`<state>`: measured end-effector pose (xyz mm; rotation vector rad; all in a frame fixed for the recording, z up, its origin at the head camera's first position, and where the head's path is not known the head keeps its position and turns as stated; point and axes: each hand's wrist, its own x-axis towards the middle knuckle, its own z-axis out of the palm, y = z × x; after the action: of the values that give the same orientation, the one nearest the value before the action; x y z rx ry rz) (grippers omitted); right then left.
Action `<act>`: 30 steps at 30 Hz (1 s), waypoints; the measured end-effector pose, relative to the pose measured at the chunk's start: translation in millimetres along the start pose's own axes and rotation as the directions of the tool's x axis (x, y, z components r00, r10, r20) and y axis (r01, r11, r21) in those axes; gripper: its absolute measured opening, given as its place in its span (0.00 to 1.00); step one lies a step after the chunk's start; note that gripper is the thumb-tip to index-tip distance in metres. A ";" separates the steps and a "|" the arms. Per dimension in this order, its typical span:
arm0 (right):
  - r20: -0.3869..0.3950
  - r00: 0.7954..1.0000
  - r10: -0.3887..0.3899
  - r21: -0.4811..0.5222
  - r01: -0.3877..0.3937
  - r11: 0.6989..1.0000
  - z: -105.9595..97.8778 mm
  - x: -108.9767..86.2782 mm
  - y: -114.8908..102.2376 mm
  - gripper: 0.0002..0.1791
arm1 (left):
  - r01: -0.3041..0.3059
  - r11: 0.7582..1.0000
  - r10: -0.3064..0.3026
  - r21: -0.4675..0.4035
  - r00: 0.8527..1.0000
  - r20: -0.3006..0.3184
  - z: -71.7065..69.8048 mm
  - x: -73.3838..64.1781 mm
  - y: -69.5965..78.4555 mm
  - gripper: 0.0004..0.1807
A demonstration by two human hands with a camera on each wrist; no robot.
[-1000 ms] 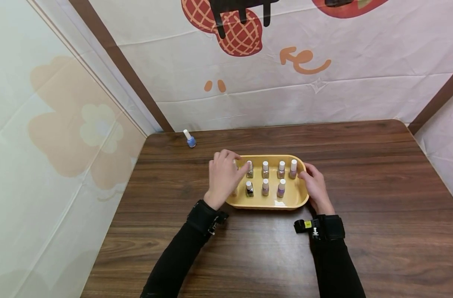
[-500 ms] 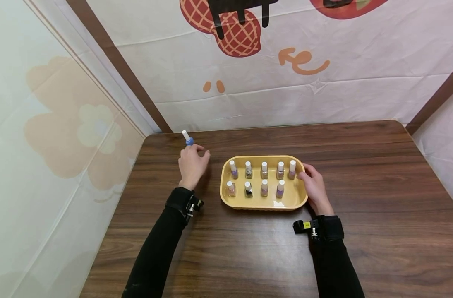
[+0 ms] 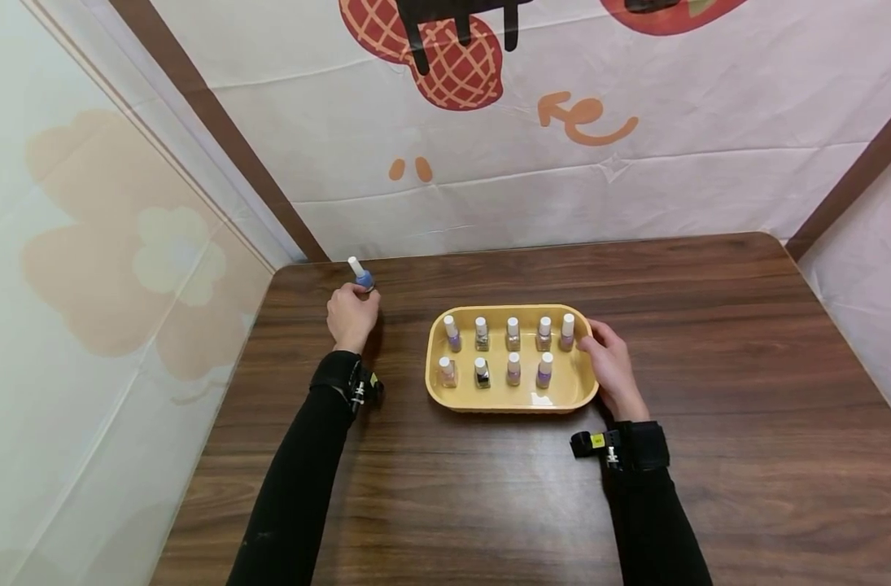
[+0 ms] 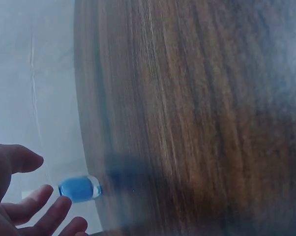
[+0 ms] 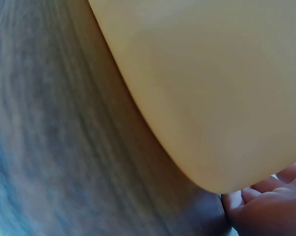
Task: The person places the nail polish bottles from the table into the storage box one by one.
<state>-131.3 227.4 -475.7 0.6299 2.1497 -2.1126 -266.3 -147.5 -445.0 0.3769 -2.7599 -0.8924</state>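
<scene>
A blue nail polish bottle [image 3: 364, 279] with a white cap stands near the far left edge of the table. My left hand [image 3: 353, 317] is right at it. In the left wrist view, thumb and fingers [image 4: 55, 211] are spread apart beside the blue bottle [image 4: 78, 189], not closed round it. My right hand [image 3: 612, 368] grips the right end of a yellow tray [image 3: 573, 391], thumb at the rim. Two rows of small white-capped nail polish bottles [image 3: 513, 370] stand in the tray. The right wrist view shows the tray's outer wall [image 5: 212, 98] with fingers under its edge.
The brown wood-grain table [image 3: 445, 488] extends round the tray on all sides. A printed white cloth [image 3: 489, 203] hangs along the back edge, and a pale flowered panel [image 3: 123, 325] stands along the left side.
My left hand has left the tray's left end and moved left and away to the blue bottle. The right hand stays on the tray. The view has shifted slightly.
</scene>
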 end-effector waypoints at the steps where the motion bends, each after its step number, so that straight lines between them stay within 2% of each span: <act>1: -0.002 1.000 -0.002 0.001 0.002 1.000 -0.2 0.8 0.2 0.29 | 0.010 1.000 -0.010 0.006 1.000 0.002 0.6 2.1 -0.3 0.19; 8: -0.005 1.000 -0.010 0.003 0.010 1.000 -1.9 2.0 -0.9 0.28 | 0.104 0.995 -0.104 -0.005 0.994 0.023 1.9 17.5 -0.1 0.23; 12: -0.011 1.000 -0.015 -0.001 0.015 1.000 -2.4 2.4 -1.3 0.28 | 0.126 0.992 -0.126 0.006 0.991 0.051 4.7 25.4 -1.5 0.28; 18: 0.000 1.000 -0.022 0.022 0.022 1.000 -1.9 2.8 -1.5 0.28 | 0.139 0.990 -0.139 0.005 0.988 0.074 9.3 32.7 -5.8 0.30; 30: 0.006 1.000 -0.016 0.013 0.016 1.000 -2.3 4.2 0.6 0.28 | 0.125 0.992 -0.126 0.019 0.991 0.048 14.9 40.6 -5.0 0.28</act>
<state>-134.4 230.7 -477.5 0.6087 2.1468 -2.1352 -308.0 -155.8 -454.8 0.5438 -2.8155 -0.9201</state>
